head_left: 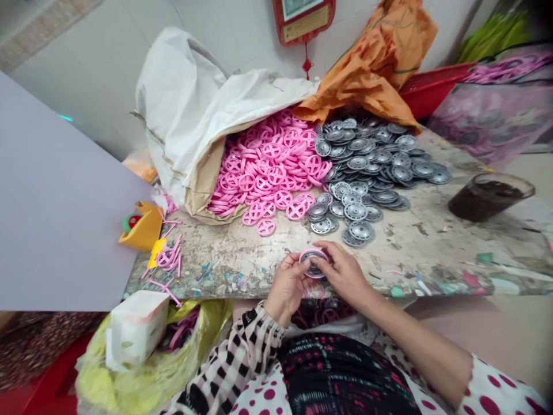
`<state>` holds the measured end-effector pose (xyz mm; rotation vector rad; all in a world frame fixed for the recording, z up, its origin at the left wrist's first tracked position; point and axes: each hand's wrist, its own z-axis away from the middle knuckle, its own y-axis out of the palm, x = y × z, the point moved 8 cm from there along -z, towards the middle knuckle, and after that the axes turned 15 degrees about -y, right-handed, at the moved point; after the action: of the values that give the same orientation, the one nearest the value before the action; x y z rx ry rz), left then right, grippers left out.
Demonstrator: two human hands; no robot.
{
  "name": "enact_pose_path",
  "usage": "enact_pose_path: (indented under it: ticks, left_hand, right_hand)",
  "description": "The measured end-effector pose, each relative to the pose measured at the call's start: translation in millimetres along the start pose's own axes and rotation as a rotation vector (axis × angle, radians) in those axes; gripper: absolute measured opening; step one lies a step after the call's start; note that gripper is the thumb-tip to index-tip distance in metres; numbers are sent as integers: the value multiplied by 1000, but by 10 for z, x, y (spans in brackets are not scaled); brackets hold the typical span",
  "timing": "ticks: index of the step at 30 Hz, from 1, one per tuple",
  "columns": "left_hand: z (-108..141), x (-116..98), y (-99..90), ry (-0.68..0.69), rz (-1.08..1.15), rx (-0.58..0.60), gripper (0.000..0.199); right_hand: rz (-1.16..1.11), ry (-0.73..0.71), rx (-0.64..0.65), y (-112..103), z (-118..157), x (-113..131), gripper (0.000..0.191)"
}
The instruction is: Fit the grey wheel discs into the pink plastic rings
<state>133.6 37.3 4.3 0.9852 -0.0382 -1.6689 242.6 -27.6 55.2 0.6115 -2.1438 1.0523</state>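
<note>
Near the table's front edge, my left hand (288, 283) and my right hand (342, 270) both grip one small toy wheel (313, 270), a grey disc with a pink rim around it. My thumbs press on its face, and the fingers behind it are partly hidden. Beyond my hands lies a heap of pink spoked rings (272, 167), spilling from the mouth of a white sack (194, 109). Directly right of it is a pile of grey hubcap-like discs (367, 167), with several loose ones (355, 212) closest to my right hand.
A glass of dark liquid (488, 196) stands on the worn table (242, 253) at right. An orange sack (375, 63) is behind the discs. Pink scraps (168, 259) and a yellow holder (142, 226) lie at left. Below are a yellow bag (99, 380) and a white box (136, 328).
</note>
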Motion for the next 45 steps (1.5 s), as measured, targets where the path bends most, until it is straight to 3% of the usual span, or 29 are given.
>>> enact_pose_path:
  ticks: [3, 7, 9, 13, 15, 17, 20, 23, 25, 28, 32, 36, 38, 41, 43, 45]
  left_hand:
    - [0, -3, -8, 20, -33, -33, 41]
    - [35, -16, -48, 37, -110, -83, 39]
    - [59, -39, -62, 23, -189, -72, 39]
    - [55, -239, -152, 103, -315, -33, 51]
    - [11, -441, -284, 231, -430, -122, 46]
    - [-27, -691, -434, 403, -621, -298, 30]
    - [-54, -1037, -545, 644, -997, -591, 25]
    - [-130, -1245, -565, 715, -1320, -815, 31]
    - [-204, -1312, -557, 695, -1479, -900, 32]
    - [-283, -1335, -516, 674, -1631, -937, 24]
    - [-246, -1282, -419, 728, -1739, -894, 19]
    - [-99, -1198, -366, 784, -1600, -753, 12]
    - [-42, -1158, -423, 737, -1307, -641, 7]
    - [-100, -925, -509, 470, -687, -325, 11]
    - [-150, -648, -428, 231, -307, -94, 19]
    - [-130, -398, -272, 52, -60, 52, 24]
  right_hand:
    - [-37, 58, 100, 76, 11, 0, 21]
    - [-69, 114, 35, 71, 65, -33, 20]
    - [-125, 125, 70, 125, 108, -54, 21]
    - [-59, -79, 386, 353, 264, 156, 23]
    - [116, -221, 529, 434, 386, 291, 22]
    - [289, -300, 577, 428, 451, 334, 22]
    - [400, -270, 454, 194, 335, 175, 28]
    - [519, -102, 207, -273, 73, -214, 36]
    - [677, 35, 99, -570, -58, -477, 40]
    - [842, 158, 136, -755, -148, -728, 45]
    - [862, 187, 202, -760, -150, -833, 45]
    - [751, 205, 80, -873, -167, -937, 49]
    - [586, 270, -21, -959, -164, -1052, 46]
    - [201, 374, -191, -976, -133, -1137, 36]
    - [-83, 362, -273, -852, -135, -1006, 34]
    - [-319, 293, -276, -629, -158, -731, 36]
